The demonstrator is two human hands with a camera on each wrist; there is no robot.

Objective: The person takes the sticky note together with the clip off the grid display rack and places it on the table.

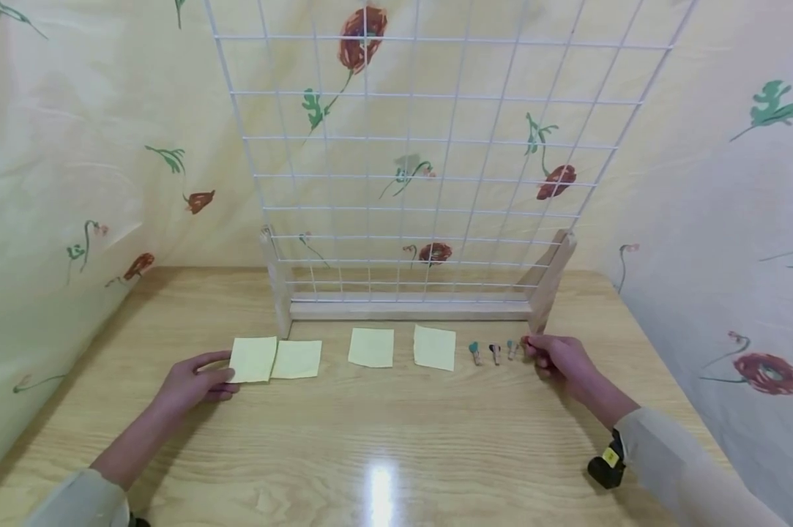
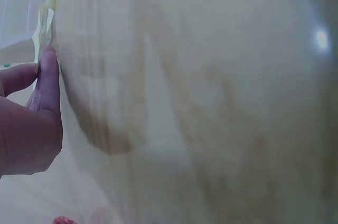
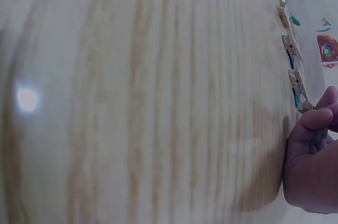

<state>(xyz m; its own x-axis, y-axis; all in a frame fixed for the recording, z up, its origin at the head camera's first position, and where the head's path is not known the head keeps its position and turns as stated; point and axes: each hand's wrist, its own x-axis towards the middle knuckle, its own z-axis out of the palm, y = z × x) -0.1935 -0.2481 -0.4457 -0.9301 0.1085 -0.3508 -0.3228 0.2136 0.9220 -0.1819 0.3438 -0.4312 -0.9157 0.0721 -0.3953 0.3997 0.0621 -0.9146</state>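
On the left, my left hand (image 1: 195,380) pinches the leftmost pale yellow paper note (image 1: 252,359) by its left edge. That note's right edge overlaps a second yellow note (image 1: 296,359). In the left wrist view the note (image 2: 45,26) appears edge-on between thumb and fingers (image 2: 48,76). At the right end of a row of small wooden clothespins, my right hand (image 1: 564,359) pinches a clothespin with a red top (image 1: 526,340), mostly hidden by the fingertips. Three more clothespins lie beside it: a teal-topped one (image 1: 474,353), a dark-topped one (image 1: 496,354) and another teal-topped one (image 1: 511,350).
Two further yellow notes, one near the middle (image 1: 371,348) and one right of it (image 1: 435,348), lie on the wooden table (image 1: 343,424). Behind them stands a white wire grid (image 1: 409,137) in a wooden stand (image 1: 409,311). Flower-patterned cloth (image 1: 66,176) surrounds the table.
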